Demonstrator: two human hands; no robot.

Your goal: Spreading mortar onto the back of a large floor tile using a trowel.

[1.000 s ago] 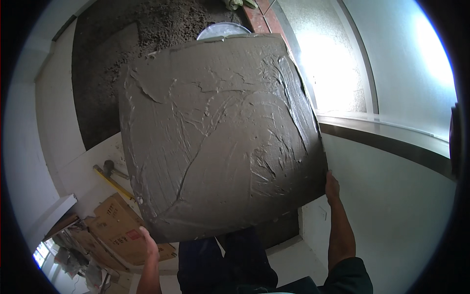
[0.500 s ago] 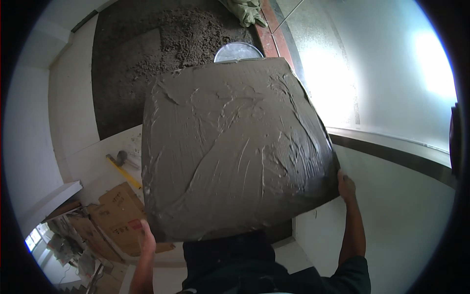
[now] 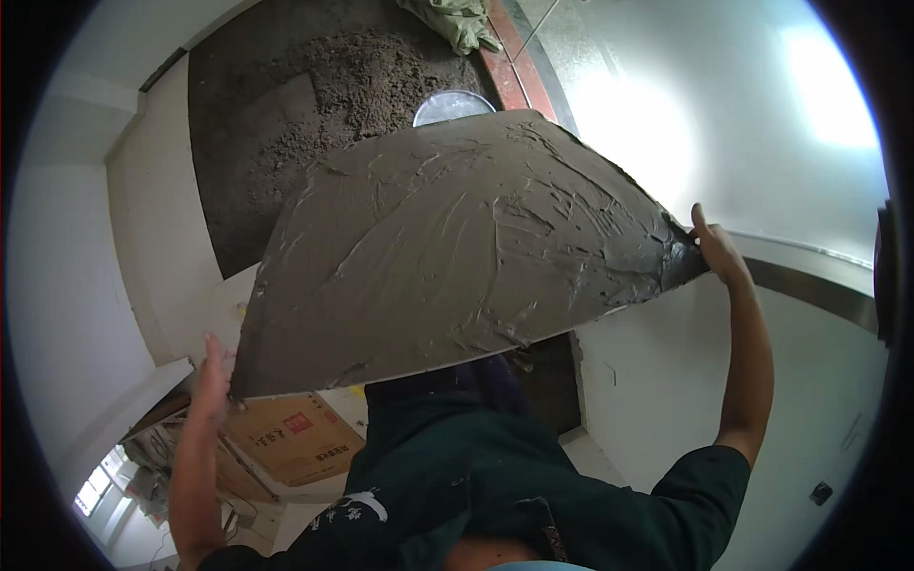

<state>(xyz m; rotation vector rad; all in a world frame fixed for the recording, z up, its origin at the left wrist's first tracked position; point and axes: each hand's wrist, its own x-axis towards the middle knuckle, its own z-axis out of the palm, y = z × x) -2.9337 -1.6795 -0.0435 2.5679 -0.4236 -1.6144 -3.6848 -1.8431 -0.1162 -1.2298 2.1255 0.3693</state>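
Between my hands is a large square tile (image 3: 428, 257), its upper face coated with wet grey adhesive in streaks and ridges. My left hand (image 3: 211, 376) closes on its near left corner, thumb up along the edge. At the right corner my right hand (image 3: 719, 249) grips the edge, with the thumb on the coated face and the other fingers mostly hidden. The tile slants, its far edge beside a round bucket (image 3: 455, 105) whose pale rim shows. My dark green shirt is just below the near edge.
Loose grey mortar (image 3: 367, 90) covers the floor at the far left, beside light floor tiles (image 3: 157, 190). A pale sack (image 3: 457, 21) lies by a reddish strip (image 3: 505, 71) at the back. Flattened cardboard (image 3: 295, 440) lies near left. A white wall (image 3: 657, 381) stands at right.
Both hands have risen and spread outward, lifting the tile's near edge and tilting it. The cardboard shows more below it, while the hammer and yellow tool on the left are now mostly hidden.
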